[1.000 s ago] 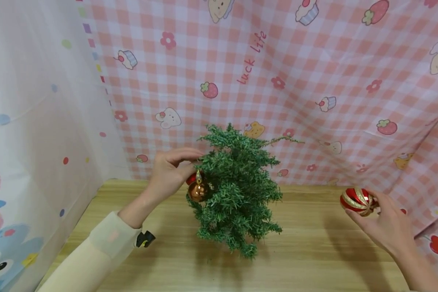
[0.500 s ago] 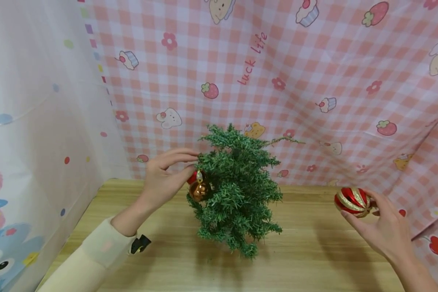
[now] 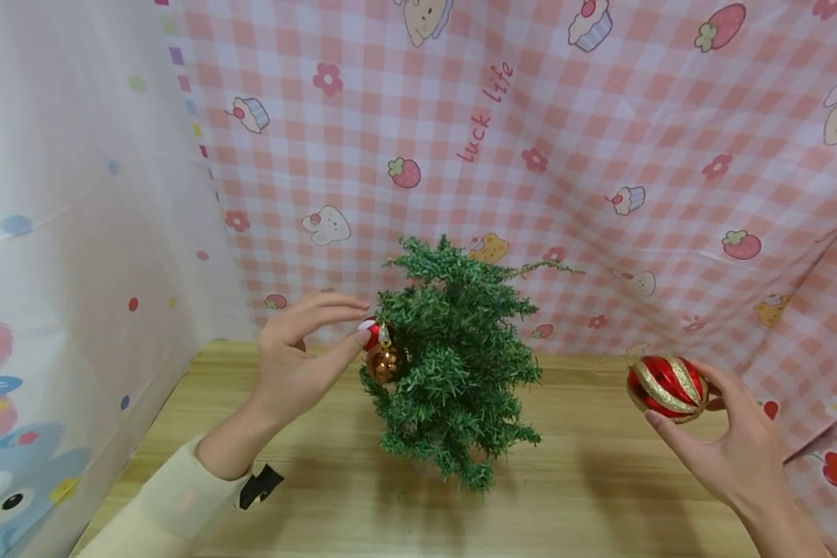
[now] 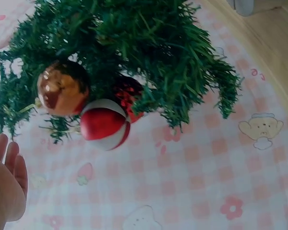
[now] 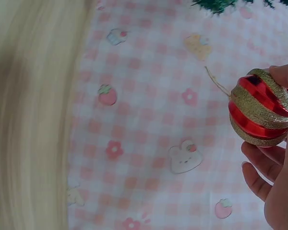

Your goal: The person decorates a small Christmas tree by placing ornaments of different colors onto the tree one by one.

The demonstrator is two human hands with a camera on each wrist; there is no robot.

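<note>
A small artificial Christmas tree stands mid-table. On its left side hang a copper-coloured bauble, a red and white bauble and a dark red textured bauble. Beside them is my left hand, its fingers extended and spread; the left wrist view shows it apart from the baubles and holding nothing. My right hand, off to the right of the tree, grips a red bauble with gold glitter stripes between thumb and fingers. A thin string loop trails from that bauble.
The wooden table ends at a pink checked curtain behind the tree. A white printed curtain closes the left side. One thin branch juts right from the tree's upper part.
My left hand has drawn back leftward from the tree, and its fingers have come away from the branches. My right hand has moved a little left with the striped bauble.
</note>
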